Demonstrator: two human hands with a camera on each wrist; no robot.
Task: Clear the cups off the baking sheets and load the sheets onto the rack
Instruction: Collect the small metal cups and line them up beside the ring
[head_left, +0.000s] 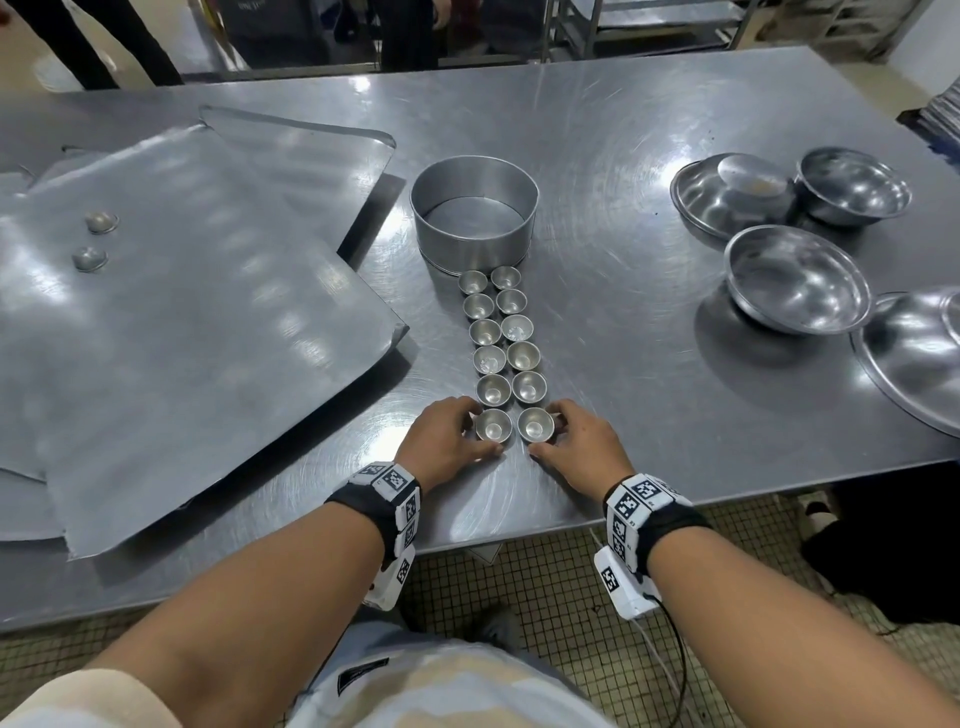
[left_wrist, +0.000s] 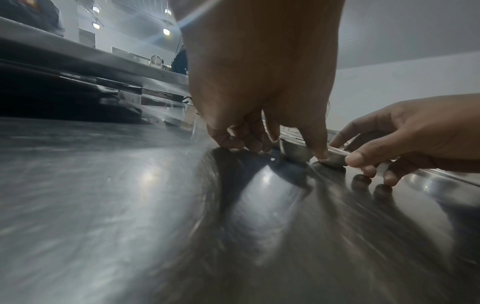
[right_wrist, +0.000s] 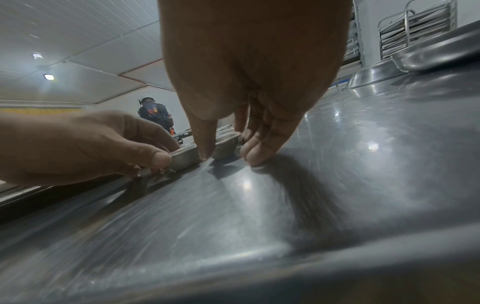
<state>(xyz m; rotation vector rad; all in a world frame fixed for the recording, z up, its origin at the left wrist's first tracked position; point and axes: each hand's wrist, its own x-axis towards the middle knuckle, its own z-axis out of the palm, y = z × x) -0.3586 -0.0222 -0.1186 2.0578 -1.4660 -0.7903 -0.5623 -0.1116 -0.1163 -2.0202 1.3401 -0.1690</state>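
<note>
Both forearms reach over the steel table (head_left: 623, 130), the left hand (head_left: 441, 439) pinching the nearest left cup (head_left: 493, 425) and the right hand (head_left: 576, 441) pinching its neighbour (head_left: 535, 424) — the front pair of two cup rows (head_left: 501, 343). Overlapping baking sheets (head_left: 208, 312) lie left, with two upturned cups (head_left: 96, 239) on top. Behind the rows stands an empty round cake tin (head_left: 474, 218); empty steel bowls (head_left: 797, 278) sit right.

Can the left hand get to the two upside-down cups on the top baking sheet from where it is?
Probably yes. The left hand grips a cup at the near end of the rows. The two upside-down cups lie uncovered on the top baking sheet, nothing between. It would need to let go first.
</note>
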